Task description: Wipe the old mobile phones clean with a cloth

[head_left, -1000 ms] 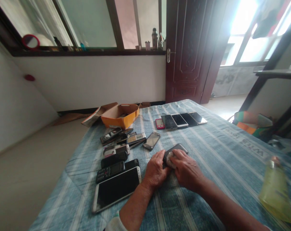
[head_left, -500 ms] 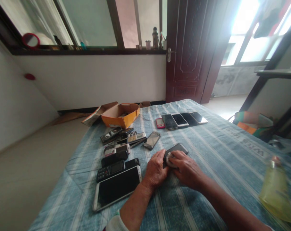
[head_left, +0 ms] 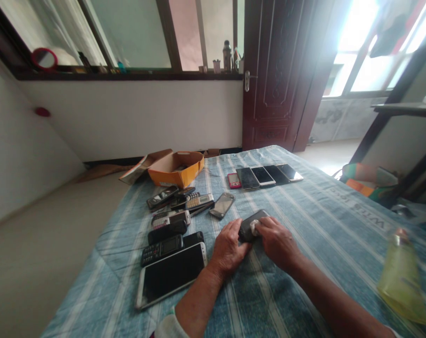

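A dark phone [head_left: 250,224] lies on the blue striped cloth [head_left: 304,225] in the middle of the table. My left hand [head_left: 229,246] grips its near left edge with curled fingers. My right hand [head_left: 276,241] presses a small pale wad [head_left: 254,228] onto the phone's screen, fingers closed around the wad. Most of the phone's near half is hidden under my hands.
Left of my hands lie a large white-framed phone [head_left: 171,276] and several older keypad phones [head_left: 169,220]. A row of smartphones [head_left: 265,175] lies farther back. An orange cardboard box [head_left: 177,170] stands at the far edge. A yellow-green bottle [head_left: 401,277] stands at the right.
My right hand has slid the pale wad up the phone's screen, away from me. The left hand has stayed on the phone's edge.
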The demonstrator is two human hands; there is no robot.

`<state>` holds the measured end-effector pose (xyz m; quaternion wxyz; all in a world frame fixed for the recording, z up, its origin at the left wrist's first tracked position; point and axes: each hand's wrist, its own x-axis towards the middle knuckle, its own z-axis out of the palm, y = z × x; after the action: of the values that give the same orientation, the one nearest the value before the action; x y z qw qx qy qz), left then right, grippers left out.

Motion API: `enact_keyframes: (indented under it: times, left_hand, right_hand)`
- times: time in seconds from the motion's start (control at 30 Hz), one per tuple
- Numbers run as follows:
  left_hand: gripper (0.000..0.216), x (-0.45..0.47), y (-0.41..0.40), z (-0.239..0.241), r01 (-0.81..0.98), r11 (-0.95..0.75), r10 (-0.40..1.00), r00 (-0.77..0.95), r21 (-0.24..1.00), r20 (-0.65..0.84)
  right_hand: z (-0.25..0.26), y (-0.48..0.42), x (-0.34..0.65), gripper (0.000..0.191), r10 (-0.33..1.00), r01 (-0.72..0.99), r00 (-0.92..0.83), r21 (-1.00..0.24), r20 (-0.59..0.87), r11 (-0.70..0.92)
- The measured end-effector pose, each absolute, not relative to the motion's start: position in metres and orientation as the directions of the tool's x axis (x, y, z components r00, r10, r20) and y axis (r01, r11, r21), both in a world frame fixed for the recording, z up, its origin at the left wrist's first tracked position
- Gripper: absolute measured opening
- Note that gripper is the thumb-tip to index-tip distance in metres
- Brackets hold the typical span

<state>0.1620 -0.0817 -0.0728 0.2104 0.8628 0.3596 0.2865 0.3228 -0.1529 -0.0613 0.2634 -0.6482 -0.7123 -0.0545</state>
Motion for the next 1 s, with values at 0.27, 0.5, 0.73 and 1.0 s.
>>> enact_keyframes:
  times: [0.27, 0.5, 0.73, 1.0]
  left_hand:
    - [0.054, 0.162, -0.076, -0.077, 0.516, -0.690, 0.712, 0.607, 0.507, 0.352]
    - [0.059, 0.162, -0.079, -0.074, 0.513, -0.659, 0.737, 0.588, 0.550, 0.335]
    - [0.062, 0.163, -0.081, -0.074, 0.521, -0.639, 0.753, 0.574, 0.565, 0.322]
    - [0.059, 0.162, -0.079, -0.072, 0.520, -0.658, 0.734, 0.606, 0.545, 0.307]
  right_hand:
    - [-0.061, -0.156, 0.298, 0.017, 0.846, 0.932, -0.216, -0.156, 0.488, 0.328]
    - [-0.061, -0.153, 0.312, 0.016, 0.907, 0.964, -0.103, -0.185, 0.409, 0.193]
    - [-0.058, -0.150, 0.332, 0.023, 0.920, 0.980, 0.000, -0.181, 0.392, 0.077]
    - [-0.060, -0.155, 0.313, 0.021, 0.843, 0.952, -0.108, -0.189, 0.527, 0.240]
